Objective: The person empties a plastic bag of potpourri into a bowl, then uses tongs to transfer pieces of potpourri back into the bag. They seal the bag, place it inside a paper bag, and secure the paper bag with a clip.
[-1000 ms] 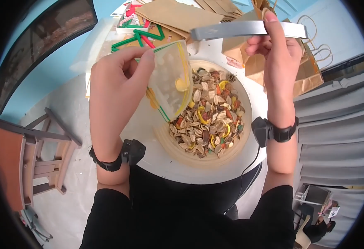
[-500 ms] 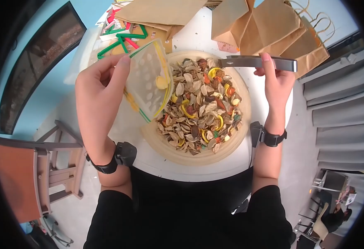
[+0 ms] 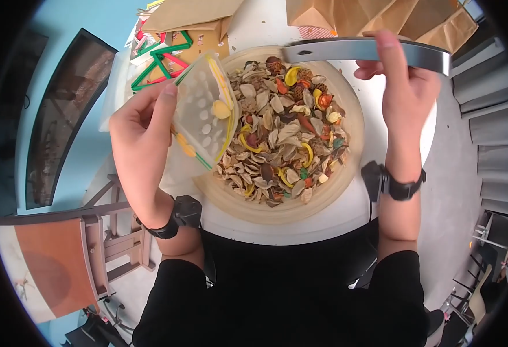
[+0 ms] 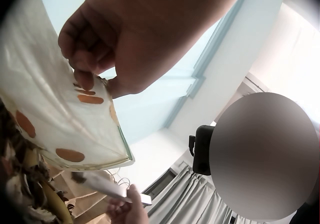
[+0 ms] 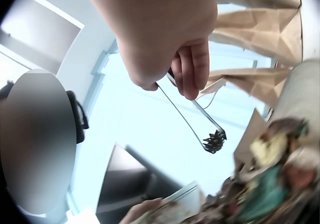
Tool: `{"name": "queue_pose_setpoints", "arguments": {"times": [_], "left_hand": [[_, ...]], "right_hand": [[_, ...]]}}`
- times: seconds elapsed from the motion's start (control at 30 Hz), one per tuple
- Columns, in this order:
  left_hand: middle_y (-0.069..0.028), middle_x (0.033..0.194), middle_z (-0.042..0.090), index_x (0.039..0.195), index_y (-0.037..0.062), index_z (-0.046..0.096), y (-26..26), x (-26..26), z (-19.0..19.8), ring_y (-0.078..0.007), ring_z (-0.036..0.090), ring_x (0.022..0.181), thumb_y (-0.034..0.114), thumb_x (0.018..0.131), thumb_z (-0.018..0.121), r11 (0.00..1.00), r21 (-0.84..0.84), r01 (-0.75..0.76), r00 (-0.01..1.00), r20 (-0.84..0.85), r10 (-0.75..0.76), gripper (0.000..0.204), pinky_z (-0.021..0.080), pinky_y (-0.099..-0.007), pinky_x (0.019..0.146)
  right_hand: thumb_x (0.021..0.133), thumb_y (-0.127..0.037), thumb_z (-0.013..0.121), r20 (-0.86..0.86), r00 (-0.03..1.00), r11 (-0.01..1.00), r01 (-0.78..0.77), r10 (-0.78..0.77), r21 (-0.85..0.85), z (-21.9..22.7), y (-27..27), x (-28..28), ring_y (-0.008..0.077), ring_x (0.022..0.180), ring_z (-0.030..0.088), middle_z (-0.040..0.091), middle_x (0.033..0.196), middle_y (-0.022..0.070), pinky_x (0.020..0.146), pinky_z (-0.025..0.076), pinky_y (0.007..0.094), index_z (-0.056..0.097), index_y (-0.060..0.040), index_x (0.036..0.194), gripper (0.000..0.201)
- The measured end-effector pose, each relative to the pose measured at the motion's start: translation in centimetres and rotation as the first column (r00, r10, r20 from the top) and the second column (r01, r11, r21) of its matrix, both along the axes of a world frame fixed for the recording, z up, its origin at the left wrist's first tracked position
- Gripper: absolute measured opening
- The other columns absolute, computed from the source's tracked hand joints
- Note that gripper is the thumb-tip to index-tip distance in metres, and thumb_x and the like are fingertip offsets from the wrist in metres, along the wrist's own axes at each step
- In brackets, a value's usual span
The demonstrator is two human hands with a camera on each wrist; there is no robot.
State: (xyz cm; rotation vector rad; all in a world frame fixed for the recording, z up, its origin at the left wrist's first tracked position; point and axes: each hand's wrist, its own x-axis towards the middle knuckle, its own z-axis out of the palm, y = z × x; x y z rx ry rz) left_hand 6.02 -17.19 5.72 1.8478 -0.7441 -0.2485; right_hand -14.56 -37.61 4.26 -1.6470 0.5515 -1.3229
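Note:
In the head view, my left hand (image 3: 141, 127) pinches the edge of a translucent zip bag (image 3: 199, 118) with green and yellow edging, pale dots and orange spots. The bag hangs tilted beside the left side of a round plate (image 3: 254, 214) heaped with potpourri (image 3: 283, 139): dried petals, pods and yellow and orange pieces. My right hand (image 3: 407, 95) grips metal tongs (image 3: 341, 49) between thumb and fingers, above the plate's far right side. A small dark pine cone (image 5: 214, 142) sits between the tong tips in the right wrist view.
Brown paper bags (image 3: 375, 20) stand behind the plate at the right. Kraft paper (image 3: 190, 14) and green and red sticks (image 3: 158, 63) lie at the back left of the white table (image 3: 260, 236). A wooden chair (image 3: 121, 231) is off to the left.
The tongs came down to the potpourri's far edge, closed on the pine cone and rose again with it. My left hand keeps its pinch on the bag. The head view has shifted.

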Motion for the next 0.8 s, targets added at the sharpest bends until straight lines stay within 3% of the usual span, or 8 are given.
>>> {"name": "queue_pose_setpoints", "arguments": {"times": [0.07,0.17,0.27,0.33,0.4,0.47,0.6,0.8], "left_hand": [[0.0048,0.059,0.05,0.097,-0.0047,0.07,0.0,-0.2,0.1,-0.0024,0.038,0.051,0.021,0.093,0.066,1.0,-0.017,0.002,1.0,-0.004,-0.002,0.026,0.027,-0.0209,0.046],[0.0042,0.06,0.052,0.1,-0.0048,0.07,0.2,-0.1,0.2,-0.0027,0.039,0.05,0.02,0.093,0.066,0.999,-0.04,0.006,1.0,0.001,-0.006,0.026,0.029,-0.0206,0.046],[0.0027,0.064,0.056,0.101,-0.0049,0.071,0.7,0.5,0.0,-0.003,0.041,0.05,0.02,0.093,0.066,0.998,-0.063,-0.003,1.0,0.013,0.004,0.027,0.031,-0.0203,0.046],[0.0016,0.067,0.059,0.102,-0.0049,0.071,0.9,0.6,0.0,-0.0031,0.042,0.05,0.02,0.093,0.066,0.996,-0.087,-0.026,1.0,0.009,0.027,0.027,0.032,-0.0201,0.045],[0.0007,0.069,0.061,0.102,-0.0052,0.07,1.0,0.7,0.1,-0.003,0.042,0.05,0.021,0.093,0.067,0.996,-0.09,-0.009,1.0,0.015,0.01,0.028,0.033,-0.02,0.045],[0.0006,0.069,0.061,0.102,-0.0053,0.07,1.0,0.7,0.2,-0.0029,0.042,0.05,0.021,0.092,0.067,0.996,-0.091,0.002,1.0,0.019,0.0,0.028,0.033,-0.02,0.045],[0.0021,0.066,0.058,0.102,-0.0051,0.071,0.8,0.6,0.0,-0.0027,0.042,0.05,0.021,0.093,0.067,0.998,-0.07,0.003,1.0,0.017,-0.002,0.028,0.032,-0.02,0.045],[0.0039,0.062,0.055,0.102,-0.0045,0.07,0.0,0.4,-0.4,-0.0025,0.041,0.05,0.02,0.092,0.067,0.998,-0.055,0.016,1.0,0.011,-0.015,0.027,0.031,-0.0198,0.045]], "right_hand": [[0.093,-0.025,0.065,0.092,0.994,0.997,-0.066,0.063,0.037,1.2,3.3,0.9,0.015,0.061,0.064,0.069,0.079,0.0119,0.055,0.051,0.0256,0.07,0.0068,0.095,0.032],[0.094,-0.026,0.064,-0.012,0.981,0.946,-0.192,0.196,-0.263,1.0,4.6,1.4,0.0152,0.062,0.065,0.069,0.081,0.0099,0.057,0.051,0.0249,0.07,0.006,0.094,0.033],[0.096,-0.031,0.06,0.065,0.994,0.993,-0.094,0.09,0.064,1.6,4.4,0.9,0.0161,0.064,0.065,0.07,0.082,0.0115,0.061,0.053,0.0253,0.068,0.0084,0.096,0.04],[0.096,-0.028,0.059,0.065,0.998,1.0,0.011,-0.012,0.012,1.6,2.1,0.0,0.0168,0.062,0.064,0.069,0.078,0.0124,0.059,0.053,0.0266,0.068,0.0091,0.096,0.038],[0.088,-0.028,0.072,-0.058,0.995,0.996,0.085,-0.085,0.004,0.5,0.4,-1.0,0.0081,0.057,0.059,0.067,0.072,0.0034,0.052,0.045,0.0214,0.073,0.0011,0.092,0.03],[0.086,-0.031,0.074,-0.342,0.913,0.972,0.177,-0.221,-0.154,-0.6,-0.6,-1.7,0.0044,0.055,0.053,0.062,0.061,0.0004,0.051,0.039,0.0196,0.074,0.0015,0.084,0.033],[0.084,-0.032,0.076,-0.305,0.931,0.972,0.152,-0.202,-0.18,-1.3,-0.9,-1.6,0.0034,0.052,0.05,0.06,0.056,0.0,0.049,0.038,0.0205,0.074,0.0013,0.082,0.034],[0.084,-0.028,0.076,-0.426,0.884,0.956,0.073,-0.194,-0.283,-1.9,-0.7,-0.8,0.0089,0.052,0.059,0.068,0.063,0.0059,0.052,0.045,0.0218,0.073,0.0012,0.086,0.029]]}}
